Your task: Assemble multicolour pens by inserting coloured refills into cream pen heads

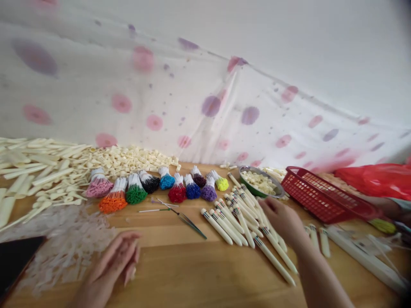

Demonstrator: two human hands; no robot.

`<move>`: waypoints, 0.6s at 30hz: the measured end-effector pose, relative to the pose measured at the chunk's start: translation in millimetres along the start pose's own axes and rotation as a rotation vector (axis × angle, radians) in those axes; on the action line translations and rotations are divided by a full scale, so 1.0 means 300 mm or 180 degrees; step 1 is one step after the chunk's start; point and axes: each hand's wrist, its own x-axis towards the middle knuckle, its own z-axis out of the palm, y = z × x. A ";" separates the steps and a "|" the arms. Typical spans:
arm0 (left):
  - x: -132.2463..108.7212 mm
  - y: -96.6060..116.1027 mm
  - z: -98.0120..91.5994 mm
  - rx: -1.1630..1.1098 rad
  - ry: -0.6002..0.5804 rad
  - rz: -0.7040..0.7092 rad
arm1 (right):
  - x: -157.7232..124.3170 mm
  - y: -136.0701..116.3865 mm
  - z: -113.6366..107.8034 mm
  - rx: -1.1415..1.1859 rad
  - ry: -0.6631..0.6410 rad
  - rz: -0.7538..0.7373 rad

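Note:
My left hand (117, 261) hovers low over the wooden table with its fingers loosely bent, apart from the thumb, and nothing visible in it. My right hand (282, 218) reaches over a pile of cream multicolour pens (240, 209), near the metal bowl (280, 182). Its fingers are curled downward, and what they hold, if anything, is hidden. Between the hands lie tweezers (189, 222), crossing a thin green-tipped pen refill (154, 210). Behind them stand bundles of refills with coloured ends, among them orange (114, 201), green (136, 193) and red (177, 193).
Cream pen barrels and small parts (128, 160) heap up at the back left. Clear plastic pieces (67, 239) and a dark flat object (19, 261) lie left. Another person's hand (383, 207) is by the red basket (321, 192). A white power strip (366, 256) lies right.

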 end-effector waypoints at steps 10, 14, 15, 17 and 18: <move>0.058 0.010 -0.087 0.1714 0.0621 0.1020 | -0.227 0.384 -0.051 -0.0766 -0.1039 0.0264; 0.042 0.025 -0.069 0.1794 0.0582 0.1104 | -0.303 0.470 0.096 -0.0776 -0.1089 0.0476; 0.036 0.028 -0.064 0.1821 0.0596 0.1118 | -0.313 0.486 0.127 -0.0783 -0.1082 0.0506; 0.028 0.030 -0.057 0.1897 0.0615 0.1160 | -0.324 0.526 0.170 -0.0685 -0.0956 0.0498; 0.026 0.031 -0.056 0.1968 0.0592 0.1199 | -0.323 0.552 0.180 -0.0576 -0.0861 0.0463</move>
